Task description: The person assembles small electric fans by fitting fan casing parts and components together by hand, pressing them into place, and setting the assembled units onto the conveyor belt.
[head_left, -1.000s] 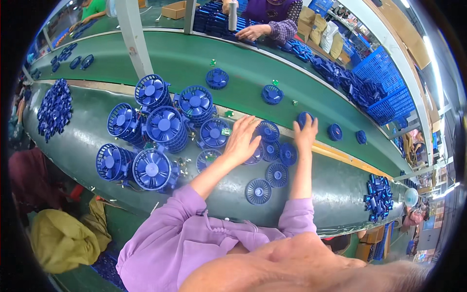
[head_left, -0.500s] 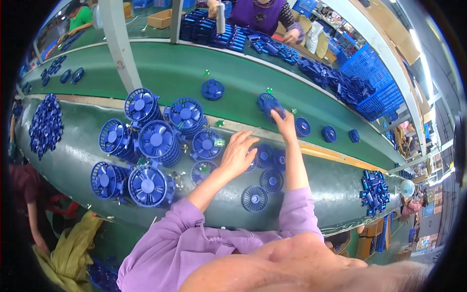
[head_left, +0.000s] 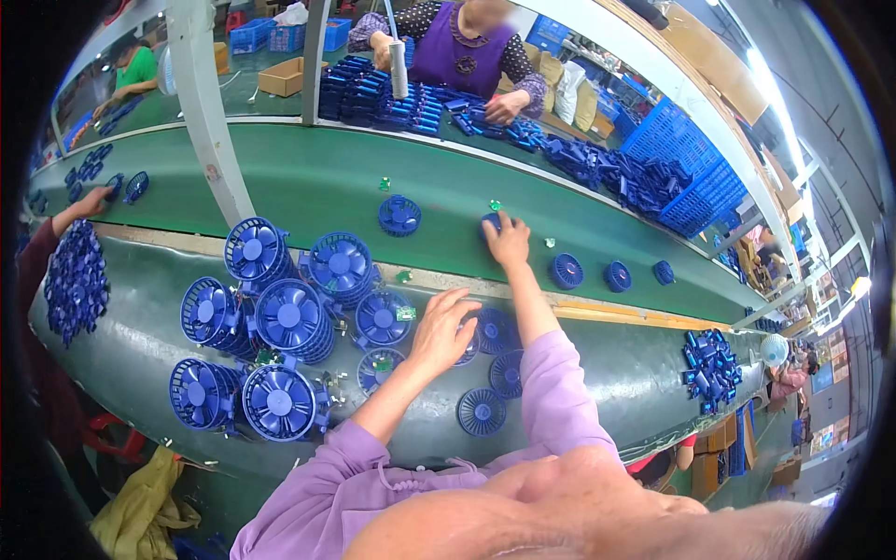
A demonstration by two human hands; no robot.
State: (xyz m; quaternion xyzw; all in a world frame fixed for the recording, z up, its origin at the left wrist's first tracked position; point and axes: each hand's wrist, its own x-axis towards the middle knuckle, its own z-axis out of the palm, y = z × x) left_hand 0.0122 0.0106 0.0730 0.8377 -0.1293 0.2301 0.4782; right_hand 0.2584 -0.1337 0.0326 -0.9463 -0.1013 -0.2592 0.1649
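Note:
My right hand (head_left: 509, 245) reaches over the green conveyor belt, its fingers curled on a round blue fan cage (head_left: 489, 224) that it mostly hides. My left hand (head_left: 445, 323) hovers palm down over the near table with fingers apart and nothing visible in it. Below it are a blue fan with a small green circuit board (head_left: 405, 315) on it and another fan (head_left: 379, 371). Stacks of blue fans (head_left: 291, 315) stand to its left. Flat blue cages lie between my arms, one of them a slotted round cage (head_left: 482, 412) nearest me.
More cages, such as one blue cage (head_left: 566, 271), and small green boards (head_left: 385, 184) sit along the belt. Heaps of blue parts lie at the table's left (head_left: 77, 285) and right (head_left: 711, 373). A grey post (head_left: 207, 121) rises beyond the stacks. Co-workers sit across the belt.
My right hand has brought its blue cage slightly left onto the one on the belt. My left hand has barely moved. At far left, another person's hand now reaches to fans on the belt.

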